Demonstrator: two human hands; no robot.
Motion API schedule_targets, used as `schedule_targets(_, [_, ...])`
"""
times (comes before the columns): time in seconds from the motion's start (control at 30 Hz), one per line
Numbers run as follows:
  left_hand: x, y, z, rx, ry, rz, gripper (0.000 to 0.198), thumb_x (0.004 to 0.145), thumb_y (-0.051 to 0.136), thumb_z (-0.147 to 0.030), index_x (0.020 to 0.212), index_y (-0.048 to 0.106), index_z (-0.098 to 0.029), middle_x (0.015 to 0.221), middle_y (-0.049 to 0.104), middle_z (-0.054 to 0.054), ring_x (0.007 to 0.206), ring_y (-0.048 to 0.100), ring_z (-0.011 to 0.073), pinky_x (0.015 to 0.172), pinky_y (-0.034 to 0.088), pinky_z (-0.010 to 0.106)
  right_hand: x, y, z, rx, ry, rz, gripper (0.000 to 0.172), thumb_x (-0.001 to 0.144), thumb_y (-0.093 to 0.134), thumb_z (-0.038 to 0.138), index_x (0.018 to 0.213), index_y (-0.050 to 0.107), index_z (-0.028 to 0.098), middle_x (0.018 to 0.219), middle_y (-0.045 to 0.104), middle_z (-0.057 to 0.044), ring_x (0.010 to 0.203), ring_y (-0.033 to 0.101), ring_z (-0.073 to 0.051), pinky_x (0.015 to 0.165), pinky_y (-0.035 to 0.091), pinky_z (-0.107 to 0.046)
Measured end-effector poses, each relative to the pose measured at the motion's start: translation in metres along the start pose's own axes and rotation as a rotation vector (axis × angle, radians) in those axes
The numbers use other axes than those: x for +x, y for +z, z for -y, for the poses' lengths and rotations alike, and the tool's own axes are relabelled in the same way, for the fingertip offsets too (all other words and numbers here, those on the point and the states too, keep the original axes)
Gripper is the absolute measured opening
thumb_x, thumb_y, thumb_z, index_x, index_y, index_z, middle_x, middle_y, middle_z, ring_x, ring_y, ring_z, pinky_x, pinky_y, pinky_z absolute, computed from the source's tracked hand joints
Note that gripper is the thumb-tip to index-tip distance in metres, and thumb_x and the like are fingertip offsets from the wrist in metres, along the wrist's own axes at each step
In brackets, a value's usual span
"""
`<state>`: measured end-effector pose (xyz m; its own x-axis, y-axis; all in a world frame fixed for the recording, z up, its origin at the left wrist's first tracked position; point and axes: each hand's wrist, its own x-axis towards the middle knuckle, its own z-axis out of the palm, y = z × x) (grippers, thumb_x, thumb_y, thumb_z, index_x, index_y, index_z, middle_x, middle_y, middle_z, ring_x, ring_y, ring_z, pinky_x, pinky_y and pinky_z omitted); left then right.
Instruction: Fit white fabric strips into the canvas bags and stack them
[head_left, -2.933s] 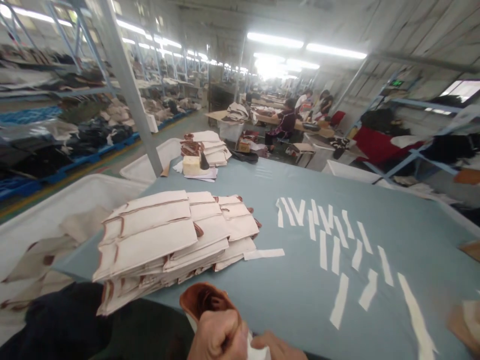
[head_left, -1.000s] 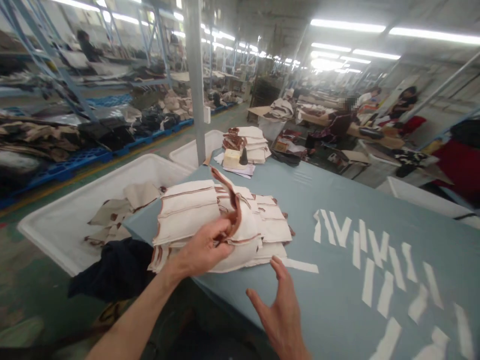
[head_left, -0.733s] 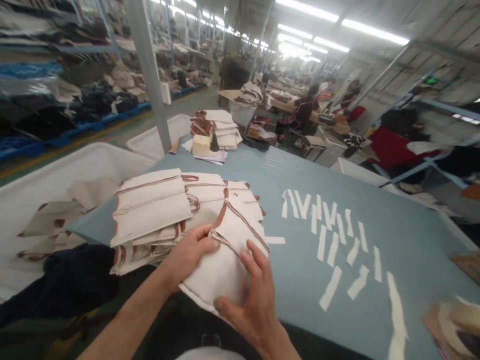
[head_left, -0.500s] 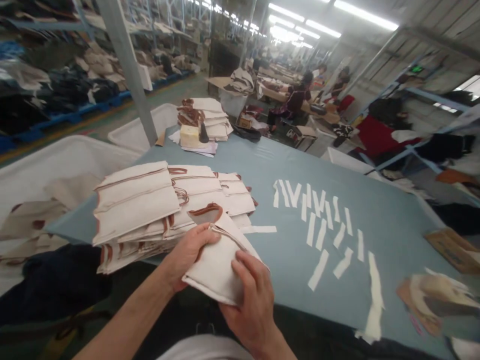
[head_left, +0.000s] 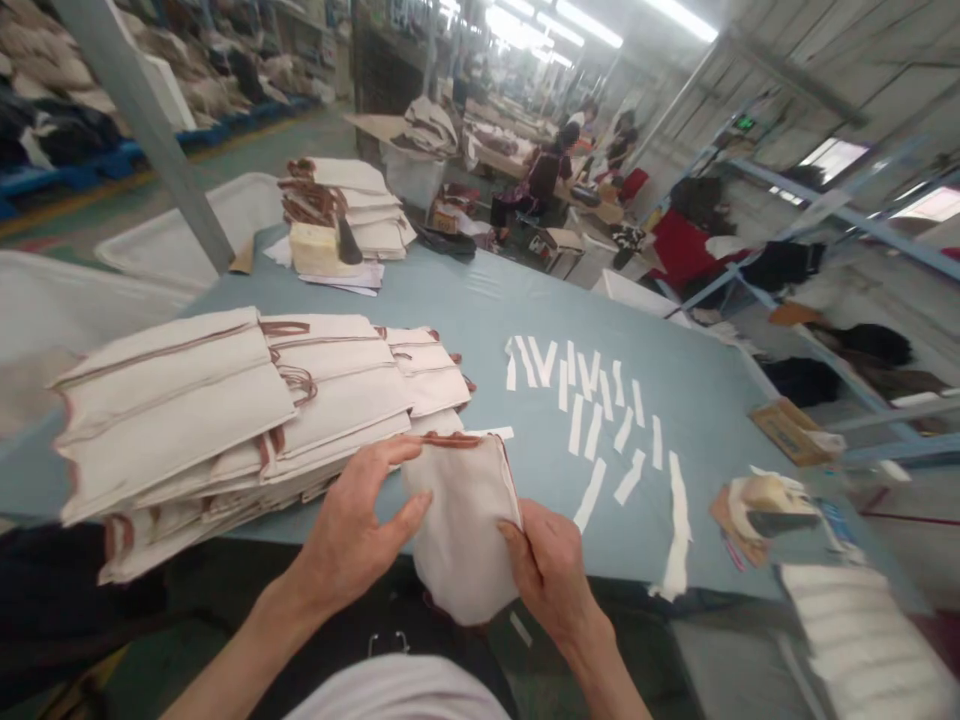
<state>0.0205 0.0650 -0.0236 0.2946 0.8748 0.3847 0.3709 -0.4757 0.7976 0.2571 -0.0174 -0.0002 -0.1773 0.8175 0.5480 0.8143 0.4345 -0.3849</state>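
Observation:
I hold a cream cloth pouch (head_left: 461, 520) with a brown trimmed top edge over the near edge of the blue-grey table (head_left: 510, 300). My left hand (head_left: 352, 530) pinches its left side, thumb on the cloth and forefinger at the top rim. My right hand (head_left: 551, 575) grips its lower right side with curled fingers. Just left of the pouch lies a large fanned stack of the same cream pouches (head_left: 225, 400).
Several white paper strips (head_left: 592, 420) lie scattered on the table to the right. A second pouch stack (head_left: 352, 205) with a pale block sits at the far end. White bins (head_left: 195, 225) stand at left. A folded white pile (head_left: 862, 630) and small items (head_left: 765, 500) are at right. People work beyond.
My left hand lifted a pouch off the big stack and drew it to the table's near edge; my right hand closed on it. The view has tilted down and right.

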Motion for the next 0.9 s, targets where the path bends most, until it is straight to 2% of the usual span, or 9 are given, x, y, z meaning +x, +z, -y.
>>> schedule_targets(0.07, [0.001, 0.007, -0.002, 0.023, 0.082, 0.009, 0.034, 0.102, 0.066, -0.028, 0.135, 0.064, -0.023, 0.135, 0.075, 0.012, 0.129, 0.072, 0.0290, 0.115, 0.057, 0.049, 0.003, -0.006, -0.003, -0.009, -0.031, 0.022, 0.038, 0.118, 0.039, 0.026, 0.087, 0.060, 0.022, 0.067, 0.062, -0.002, 0.059, 0.055, -0.016, 0.058, 0.037, -0.030])
schedule_targets(0.17, [0.004, 0.011, -0.007, 0.050, 0.116, -0.018, 0.038, 0.102, 0.066, -0.025, 0.140, 0.061, -0.021, 0.139, 0.074, 0.013, 0.131, 0.071, 0.0287, 0.117, 0.057, 0.047, 0.007, -0.017, -0.006, -0.043, -0.075, 0.066, 0.033, 0.118, 0.041, 0.024, 0.094, 0.063, 0.021, 0.069, 0.064, -0.003, 0.061, 0.056, -0.017, 0.060, 0.038, -0.030])
schedule_targets(0.3, [0.002, 0.013, -0.013, 0.014, 0.167, 0.000, 0.027, 0.103, 0.066, -0.019, 0.129, 0.065, -0.023, 0.125, 0.078, 0.007, 0.120, 0.074, 0.0240, 0.111, 0.060, 0.040, 0.008, -0.028, -0.005, -0.084, -0.117, 0.130, 0.031, 0.118, 0.039, 0.022, 0.100, 0.064, 0.020, 0.068, 0.062, -0.002, 0.059, 0.053, -0.017, 0.059, 0.037, -0.029])
schedule_targets(0.43, [-0.004, 0.014, -0.018, 0.036, 0.168, -0.053, 0.031, 0.101, 0.069, -0.019, 0.131, 0.065, -0.019, 0.129, 0.076, 0.011, 0.123, 0.072, 0.0256, 0.113, 0.057, 0.040, 0.004, -0.032, -0.004, -0.090, -0.140, 0.191, 0.031, 0.119, 0.037, 0.024, 0.109, 0.066, 0.018, 0.072, 0.067, -0.003, 0.061, 0.057, -0.018, 0.061, 0.041, -0.030])
schedule_targets(0.57, [-0.010, 0.015, -0.022, -0.011, 0.190, -0.005, 0.014, 0.100, 0.069, -0.012, 0.110, 0.068, -0.021, 0.104, 0.077, 0.003, 0.099, 0.075, 0.0188, 0.094, 0.060, 0.028, -0.001, -0.034, -0.004, -0.090, -0.141, 0.244, 0.032, 0.119, 0.038, 0.023, 0.112, 0.068, 0.016, 0.074, 0.071, -0.004, 0.062, 0.059, -0.018, 0.061, 0.042, -0.031])
schedule_targets(0.63, [-0.014, 0.016, -0.024, -0.006, 0.164, -0.037, 0.014, 0.100, 0.069, -0.010, 0.108, 0.067, -0.021, 0.104, 0.076, 0.003, 0.094, 0.075, 0.0165, 0.089, 0.060, 0.025, -0.003, -0.033, -0.002, -0.081, -0.128, 0.258, 0.033, 0.119, 0.038, 0.023, 0.112, 0.069, 0.015, 0.074, 0.070, -0.004, 0.062, 0.059, -0.018, 0.061, 0.042, -0.031])
schedule_targets(0.73, [-0.021, 0.018, -0.025, 0.035, 0.119, -0.106, 0.011, 0.101, 0.070, -0.011, 0.108, 0.068, -0.020, 0.111, 0.076, 0.006, 0.098, 0.076, 0.0169, 0.091, 0.060, 0.025, -0.006, -0.029, 0.005, -0.059, -0.085, 0.256, 0.033, 0.118, 0.038, 0.023, 0.111, 0.069, 0.015, 0.075, 0.070, -0.004, 0.063, 0.061, -0.018, 0.062, 0.043, -0.031])
schedule_targets(0.9, [-0.038, 0.017, -0.027, 0.111, 0.133, -0.167, 0.010, 0.102, 0.069, -0.011, 0.101, 0.071, -0.020, 0.112, 0.078, 0.007, 0.106, 0.076, 0.0197, 0.100, 0.059, 0.030, -0.014, -0.014, 0.024, 0.017, 0.029, 0.249, 0.036, 0.119, 0.036, 0.026, 0.109, 0.069, 0.017, 0.077, 0.072, -0.004, 0.068, 0.067, -0.018, 0.065, 0.043, -0.029])
